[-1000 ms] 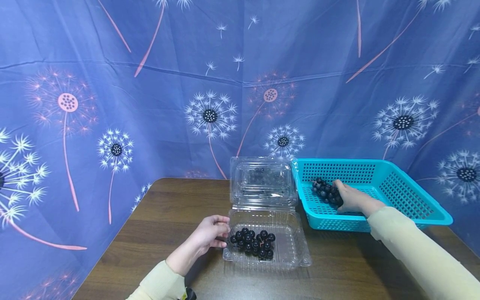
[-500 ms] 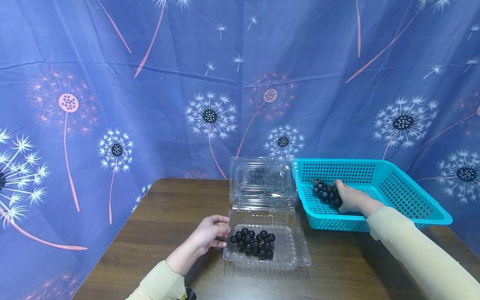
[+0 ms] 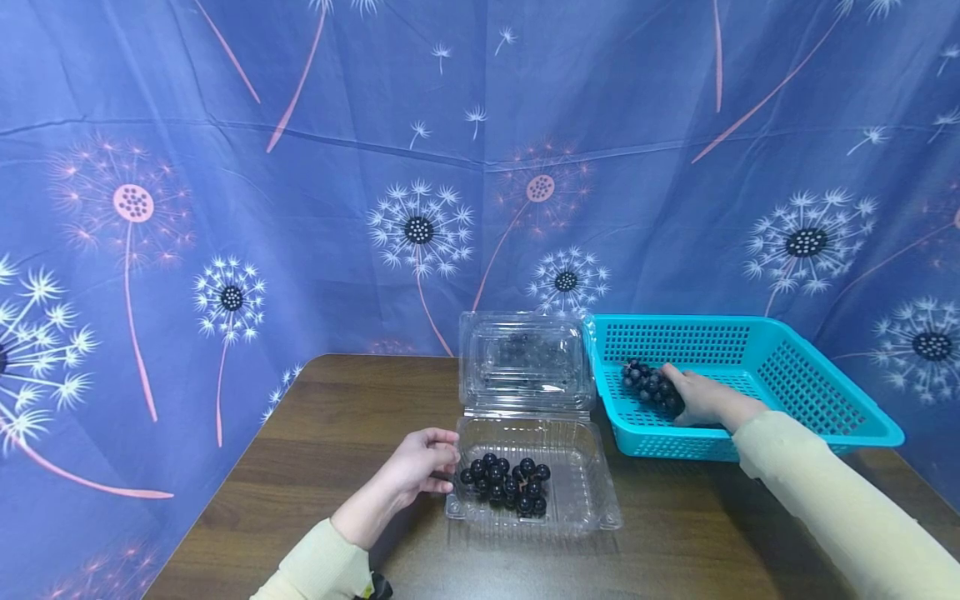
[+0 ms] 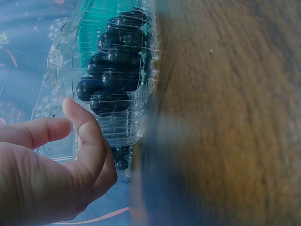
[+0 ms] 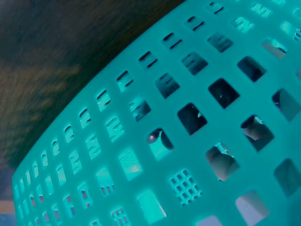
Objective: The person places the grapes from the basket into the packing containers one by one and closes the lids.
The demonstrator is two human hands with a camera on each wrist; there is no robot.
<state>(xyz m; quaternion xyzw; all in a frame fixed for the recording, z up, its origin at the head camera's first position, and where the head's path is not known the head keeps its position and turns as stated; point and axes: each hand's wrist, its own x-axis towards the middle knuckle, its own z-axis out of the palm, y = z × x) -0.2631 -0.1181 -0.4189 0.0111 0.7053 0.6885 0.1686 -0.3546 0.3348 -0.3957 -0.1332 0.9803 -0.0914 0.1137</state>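
Observation:
A hinged clear plastic clamshell container (image 3: pixel 581 492) stands with its lid (image 3: pixel 525 358) raised at the back. Dark grapes (image 3: pixel 495 482) lie in the left part of its base. My left hand (image 3: pixel 418 467) is at the container's left rim; in the left wrist view, thumb and a bent finger (image 4: pixel 87 127) pinch its edge. Inside the turquoise basket (image 3: pixel 682 446), my right hand (image 3: pixel 705 398) grips the right end of a bunch of dark grapes (image 3: pixel 647 385). The right wrist view is mostly filled by the basket's perforated wall (image 5: pixel 188 89), which hides most of that grip.
Container and basket stand side by side on a brown wooden table (image 3: pixel 330 433). A blue cloth (image 3: pixel 322 250) with a dandelion print hangs behind it. Near the left sleeve, a small black object (image 3: pixel 381 587) shows at the bottom edge.
My right hand and the bunch shift slightly within the basket, and its thumb has moved a little to the left over the grapes. The left hand and the container stay put.

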